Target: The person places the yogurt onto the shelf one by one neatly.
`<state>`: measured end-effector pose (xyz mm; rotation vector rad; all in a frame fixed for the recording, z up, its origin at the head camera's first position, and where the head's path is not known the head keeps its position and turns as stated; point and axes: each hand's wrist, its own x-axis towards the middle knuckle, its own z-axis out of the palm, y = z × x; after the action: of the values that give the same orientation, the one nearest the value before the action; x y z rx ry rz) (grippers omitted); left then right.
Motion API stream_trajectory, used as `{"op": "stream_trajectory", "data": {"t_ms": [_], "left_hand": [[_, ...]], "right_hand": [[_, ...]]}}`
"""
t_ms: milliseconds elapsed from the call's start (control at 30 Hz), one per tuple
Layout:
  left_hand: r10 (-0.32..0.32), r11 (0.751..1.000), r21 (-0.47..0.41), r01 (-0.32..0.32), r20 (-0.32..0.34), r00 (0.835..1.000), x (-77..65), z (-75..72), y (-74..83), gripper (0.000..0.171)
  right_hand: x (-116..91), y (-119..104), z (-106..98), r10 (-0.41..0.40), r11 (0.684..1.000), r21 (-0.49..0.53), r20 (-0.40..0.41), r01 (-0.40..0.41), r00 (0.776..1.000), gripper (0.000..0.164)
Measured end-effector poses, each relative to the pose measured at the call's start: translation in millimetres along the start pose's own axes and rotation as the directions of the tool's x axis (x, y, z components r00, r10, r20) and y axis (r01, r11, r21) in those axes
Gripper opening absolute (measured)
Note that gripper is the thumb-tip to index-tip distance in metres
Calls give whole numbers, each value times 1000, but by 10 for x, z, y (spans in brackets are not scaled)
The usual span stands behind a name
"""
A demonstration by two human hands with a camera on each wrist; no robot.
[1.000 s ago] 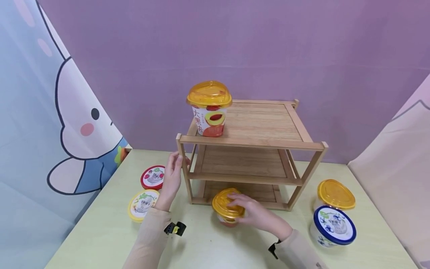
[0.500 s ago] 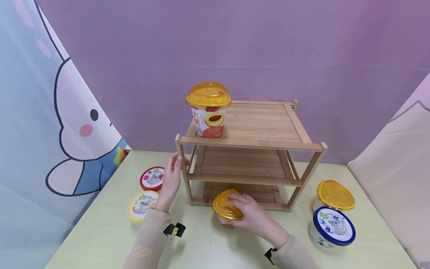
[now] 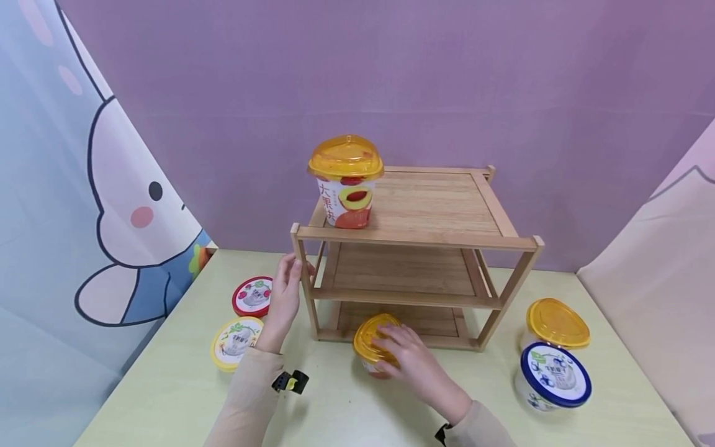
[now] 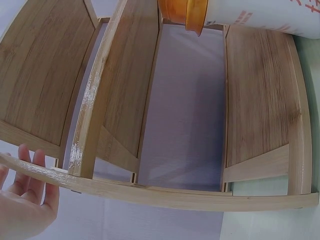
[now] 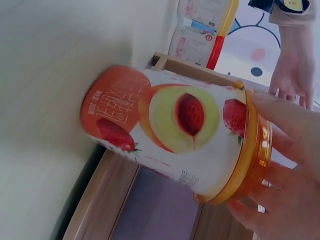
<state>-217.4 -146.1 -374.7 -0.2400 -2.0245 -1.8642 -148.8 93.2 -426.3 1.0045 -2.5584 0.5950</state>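
My left hand [image 3: 286, 298] grips the left front post of a three-tier wooden shelf rack [image 3: 419, 237]; in the left wrist view its fingers [image 4: 37, 185] reach behind the post. A fruit cup [image 3: 368, 341] with an amber domed lid stands on the table just in front of the bottom tier. My right hand [image 3: 419, 366] holds this cup by its lid from the right. The right wrist view shows the thumb and fingers spread round the lid [image 5: 255, 155], above a white wall printed with a halved peach and strawberries.
A similar fruit cup [image 3: 349, 186] stands at the left of the top tier. Left of the rack are a red-lidded tub [image 3: 252, 297] and a yellow-lidded tub [image 3: 234, 344]. An amber-lidded cup [image 3: 557, 323] and a blue-lidded tub [image 3: 555, 375] stand to the right.
My right hand has shifted slightly towards me and its fingers have resettled on the lid. The cup stays at nearly the same spot. My left hand keeps its place on the post.
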Motion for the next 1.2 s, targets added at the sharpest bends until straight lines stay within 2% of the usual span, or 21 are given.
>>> {"op": "stream_trajectory", "data": {"t_ms": [133, 300, 500, 667, 800, 967, 1067, 1200], "left_hand": [[8, 1000, -17, -8, 0, 1000, 4, -3, 8, 29], [6, 1000, -18, -6, -1, 1000, 6, -8, 4, 30], [-4, 1000, 6, 4, -3, 1000, 1, -6, 0, 30], [5, 1000, 2, -5, 0, 1000, 1, -7, -2, 30], [8, 1000, 2, -8, -1, 1000, 0, -10, -6, 30], [17, 1000, -15, -17, 4, 1000, 0, -8, -16, 30], [17, 1000, -11, -17, 6, 1000, -2, -6, -15, 32], [21, 1000, -14, -20, 8, 1000, -3, -5, -12, 34]], "right_hand": [[-19, 25, -23, 27, 997, 72, 49, -30, 998, 37], [-44, 53, -6, 23, 997, 77, 51, -27, 998, 37], [-83, 70, 61, 25, 996, 90, -41, -21, 999, 39], [-139, 70, 85, 139, 974, 198, -122, -113, 983, 50], [-174, 68, 96, 259, 930, 294, -98, -221, 961, 56], [-199, 91, 134, 395, 836, 420, -17, -352, 918, 61], [-211, 117, 167, 446, 785, 476, 12, -397, 895, 63], [-239, 145, 217, 472, 744, 521, 33, -418, 881, 67]]}}
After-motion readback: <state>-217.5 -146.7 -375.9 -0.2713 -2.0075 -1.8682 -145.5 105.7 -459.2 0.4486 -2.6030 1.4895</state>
